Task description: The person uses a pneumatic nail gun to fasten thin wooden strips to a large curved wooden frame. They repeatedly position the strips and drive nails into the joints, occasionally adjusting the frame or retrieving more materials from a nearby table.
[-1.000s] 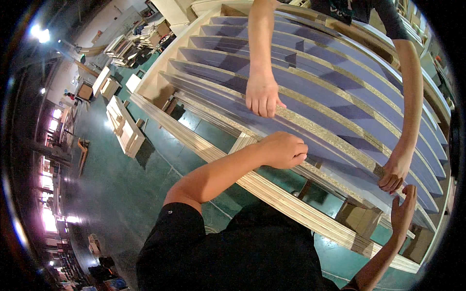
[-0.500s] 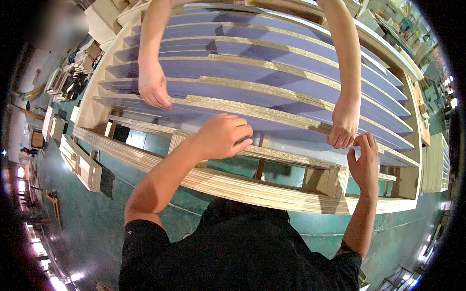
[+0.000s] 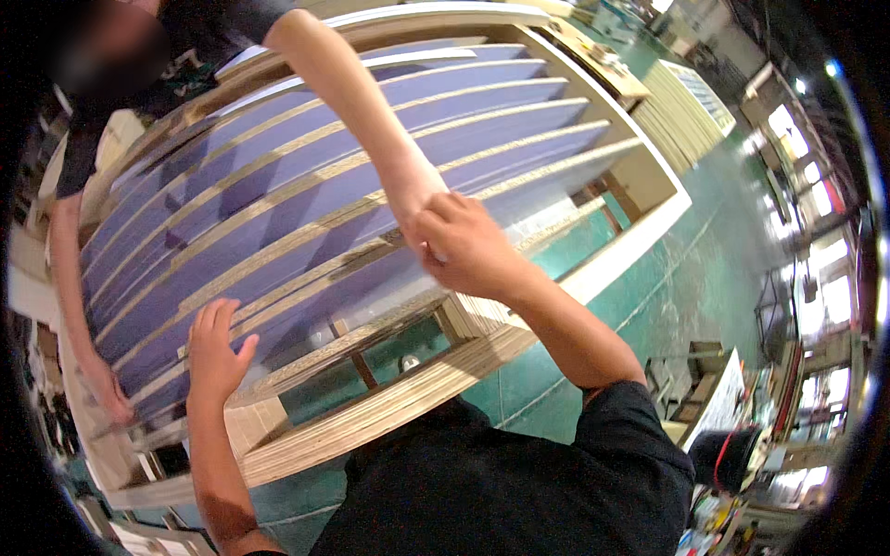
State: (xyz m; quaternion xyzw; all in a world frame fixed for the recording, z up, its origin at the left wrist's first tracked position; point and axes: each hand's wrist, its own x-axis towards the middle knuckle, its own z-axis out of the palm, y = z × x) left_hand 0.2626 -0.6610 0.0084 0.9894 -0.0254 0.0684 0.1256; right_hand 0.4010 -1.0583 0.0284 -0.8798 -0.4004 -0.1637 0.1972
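Purple faces and speckled chipboard edges mark the long boards (image 3: 315, 218), which stand on edge, side by side, inside a pale wooden frame (image 3: 630, 237) in front of the person. Layered wood forms the near rail (image 3: 389, 412) of that frame, close to the person's black shirt (image 3: 501, 482). A pale block (image 3: 255, 423) sits just behind the rail, toward its left end.

The left hand (image 3: 218, 352) is at the left part of the nearest boards, palm inward, its grip spread, with the thumb held apart from the fingers. The right hand (image 3: 456, 243) is farther right, above the nearest boards, its fingers curled; as it overlaps a co-worker's forearm (image 3: 366, 116), I cannot fairly tell whether its grip pinches anything.

That forearm reaches across the boards from the far side, its hand largely hidden. The co-worker's other hand (image 3: 109, 394) is low at the frame's left end, somewhat blurred.

A white strip (image 3: 422, 58) lies over the boards toward the far side. Beyond the right end are a wooden desk (image 3: 612, 69) and a stack of pale panels (image 3: 681, 116), above green floor (image 3: 649, 287).
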